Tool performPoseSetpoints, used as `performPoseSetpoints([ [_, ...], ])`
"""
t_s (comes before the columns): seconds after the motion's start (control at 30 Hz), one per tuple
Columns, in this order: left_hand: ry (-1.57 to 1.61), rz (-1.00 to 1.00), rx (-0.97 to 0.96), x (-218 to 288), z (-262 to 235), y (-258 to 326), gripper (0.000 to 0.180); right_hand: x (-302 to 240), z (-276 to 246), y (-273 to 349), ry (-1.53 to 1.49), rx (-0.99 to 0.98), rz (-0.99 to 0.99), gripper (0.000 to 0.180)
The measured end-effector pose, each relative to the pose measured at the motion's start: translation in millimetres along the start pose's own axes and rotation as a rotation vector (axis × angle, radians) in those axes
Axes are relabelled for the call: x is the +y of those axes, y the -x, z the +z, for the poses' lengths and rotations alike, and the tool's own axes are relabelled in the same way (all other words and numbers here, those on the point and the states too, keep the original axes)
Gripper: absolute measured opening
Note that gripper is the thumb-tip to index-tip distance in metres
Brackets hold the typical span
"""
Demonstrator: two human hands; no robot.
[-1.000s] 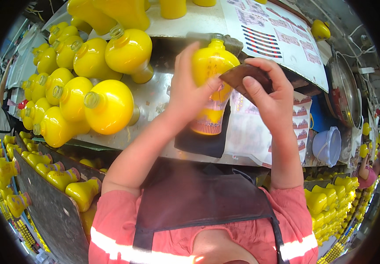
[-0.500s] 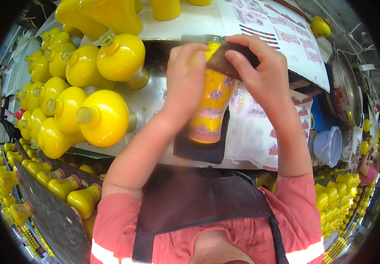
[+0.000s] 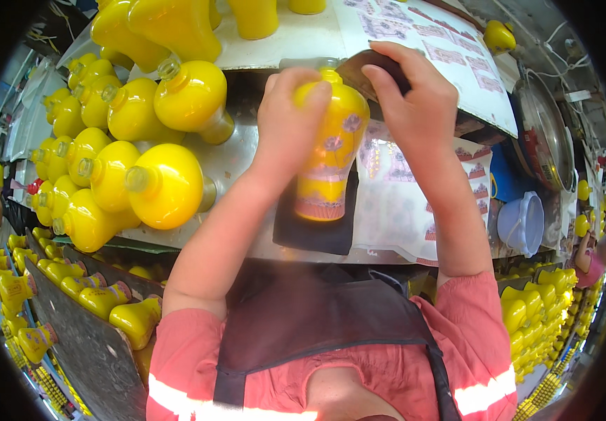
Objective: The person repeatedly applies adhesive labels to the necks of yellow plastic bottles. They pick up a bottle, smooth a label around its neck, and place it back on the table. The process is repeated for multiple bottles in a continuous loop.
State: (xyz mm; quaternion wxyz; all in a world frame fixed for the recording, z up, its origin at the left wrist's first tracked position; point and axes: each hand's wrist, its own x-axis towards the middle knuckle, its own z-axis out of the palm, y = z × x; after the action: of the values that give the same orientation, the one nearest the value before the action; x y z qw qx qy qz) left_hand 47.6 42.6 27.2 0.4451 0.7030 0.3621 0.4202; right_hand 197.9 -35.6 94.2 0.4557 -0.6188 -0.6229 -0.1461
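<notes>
We hold a yellow bottle (image 3: 331, 140) upright on a dark pad (image 3: 317, 228) at the middle of the worktop (image 3: 247, 161), our left hand (image 3: 290, 116) wrapped round its shoulder with the fingers (image 3: 310, 88) clamped on the glossy body. Our right hand (image 3: 408, 98) presses a dark wiper (image 3: 359, 70) against the top of the bottle near the neck, fingers closed on it. The bottle looks like glazed ware: stiff, smooth and likely slippery, probably fragile and fairly heavy, so we judge the broad shoulder the surest place to grip, with the pad steadying the base. A printed decal covers its front and lower band. To the left lie many plain yellow bottles (image 3: 166, 186) on their sides, mouths open; whether anything is in them we cannot tell. Sheets of decals (image 3: 401, 203) lie just right of the pad, and a pale blue tub (image 3: 521, 224) stands further right, its contents hidden.
</notes>
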Motion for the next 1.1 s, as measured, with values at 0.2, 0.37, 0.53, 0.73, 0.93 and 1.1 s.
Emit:
performPoseSetpoints([
  [0.2,0.277,-0.138,-0.058,-10.5,1.5,-2.6,0.029,-5.7,-1.3,10.0,-0.009,-0.149,0.198,0.024],
  [0.37,0.660,-0.299,0.019,-6.5,1.1,11.2,0.043,8.2,2.6,7.0,-0.280,-0.072,0.278,0.022],
  [0.53,1.100,-0.697,-0.190,6.8,-3.7,13.7,0.058,0.6,1.9,-19.2,-0.059,-0.319,0.061,0.022],
  [0.73,0.991,-0.555,-0.208,15.9,-15.3,19.5,0.055,26.7,5.9,-29.4,0.000,-0.398,0.159,0.024],
  [0.93,1.092,-0.758,-0.216,12.2,-12.4,21.6,0.058,28.1,7.6,70.2,-0.603,-0.018,0.637,0.020],
  [1.1,1.173,-0.797,-0.274,11.0,-8.6,19.1,0.061,-31.5,6.3,124.5,-0.211,0.035,0.229,0.022],
])
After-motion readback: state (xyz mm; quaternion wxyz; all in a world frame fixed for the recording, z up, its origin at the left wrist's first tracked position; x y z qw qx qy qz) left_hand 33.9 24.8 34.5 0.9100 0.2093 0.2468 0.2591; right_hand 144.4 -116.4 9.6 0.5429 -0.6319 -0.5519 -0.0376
